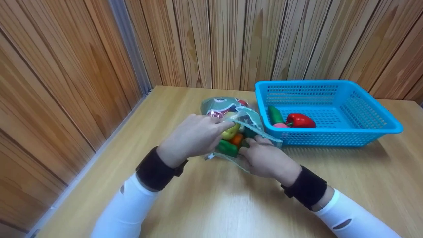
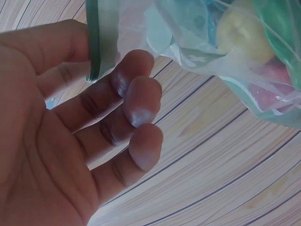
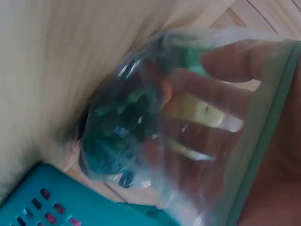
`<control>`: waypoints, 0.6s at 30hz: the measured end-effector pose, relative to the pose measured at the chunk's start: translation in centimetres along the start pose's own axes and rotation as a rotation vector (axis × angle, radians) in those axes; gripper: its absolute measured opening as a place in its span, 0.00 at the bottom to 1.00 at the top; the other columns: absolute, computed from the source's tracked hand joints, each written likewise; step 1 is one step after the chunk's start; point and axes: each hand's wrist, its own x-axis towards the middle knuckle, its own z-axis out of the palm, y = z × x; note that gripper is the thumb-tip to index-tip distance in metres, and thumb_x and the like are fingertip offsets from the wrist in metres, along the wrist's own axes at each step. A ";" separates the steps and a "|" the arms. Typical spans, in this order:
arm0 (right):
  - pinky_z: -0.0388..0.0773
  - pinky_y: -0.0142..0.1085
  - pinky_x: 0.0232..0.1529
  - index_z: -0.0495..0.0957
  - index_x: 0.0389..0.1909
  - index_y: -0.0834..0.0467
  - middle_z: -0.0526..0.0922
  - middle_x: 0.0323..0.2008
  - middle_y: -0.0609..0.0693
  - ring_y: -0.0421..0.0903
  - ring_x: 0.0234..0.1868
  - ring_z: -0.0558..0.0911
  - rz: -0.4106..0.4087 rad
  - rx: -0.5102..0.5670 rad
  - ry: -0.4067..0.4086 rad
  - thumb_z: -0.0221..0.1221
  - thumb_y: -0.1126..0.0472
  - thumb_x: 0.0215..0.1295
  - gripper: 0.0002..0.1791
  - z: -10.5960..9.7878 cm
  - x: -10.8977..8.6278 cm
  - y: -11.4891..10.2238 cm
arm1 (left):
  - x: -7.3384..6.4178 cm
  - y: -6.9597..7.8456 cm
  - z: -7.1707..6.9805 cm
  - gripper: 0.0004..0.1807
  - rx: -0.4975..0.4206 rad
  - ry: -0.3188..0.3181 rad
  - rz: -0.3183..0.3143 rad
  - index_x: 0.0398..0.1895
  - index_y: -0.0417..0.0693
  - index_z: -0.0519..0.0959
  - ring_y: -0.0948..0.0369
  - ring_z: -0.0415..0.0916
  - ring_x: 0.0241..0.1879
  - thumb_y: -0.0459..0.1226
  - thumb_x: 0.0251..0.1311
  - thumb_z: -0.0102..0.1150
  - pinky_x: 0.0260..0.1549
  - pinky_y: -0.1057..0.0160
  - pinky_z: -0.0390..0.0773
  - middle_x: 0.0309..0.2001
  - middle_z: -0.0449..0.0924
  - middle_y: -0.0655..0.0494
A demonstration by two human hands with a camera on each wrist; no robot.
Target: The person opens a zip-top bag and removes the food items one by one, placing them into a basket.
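A clear zip bag with a green printed pattern lies on the table, its mouth toward me. Inside are a yellow fruit, an orange piece, a green piece and other produce. My left hand pinches the bag's edge by its green zip strip, with the other fingers loosely bent outside. My right hand is inside the mouth, fingers spread and fairly straight behind the clear plastic. Its fingertips reach toward a dark green textured piece.
A blue perforated basket stands right of the bag, close against it. It holds a red bell pepper, a green cucumber-shaped piece and a pink piece. Wood-panelled walls border the table behind and left.
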 end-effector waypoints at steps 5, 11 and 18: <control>0.78 0.37 0.35 0.82 0.48 0.55 0.80 0.48 0.60 0.53 0.47 0.73 0.034 -0.055 -0.053 0.64 0.45 0.65 0.19 0.1 -0.1 -0.2 | 0.1 0.1 0.0 0.19 -0.001 -0.005 0.018 0.63 0.52 0.77 0.59 0.70 0.22 0.38 0.72 0.52 0.22 0.70 0.71 0.47 0.86 0.51; 0.73 0.30 0.29 0.82 0.46 0.51 0.75 0.40 0.57 0.48 0.38 0.72 -0.045 -0.048 0.009 0.63 0.47 0.66 0.14 0.2 0.2 0.3 | 0.0 0.1 0.0 0.19 -0.010 -0.021 0.021 0.63 0.52 0.77 0.60 0.68 0.21 0.38 0.71 0.53 0.22 0.70 0.70 0.43 0.85 0.51; 0.78 0.30 0.30 0.83 0.39 0.56 0.81 0.28 0.50 0.45 0.30 0.75 -0.184 -0.092 0.182 0.67 0.56 0.63 0.08 -1.3 0.4 0.2 | 0.0 0.2 -0.1 0.20 -0.022 -0.021 -0.005 0.60 0.52 0.78 0.59 0.71 0.23 0.33 0.65 0.56 0.25 0.68 0.76 0.39 0.84 0.52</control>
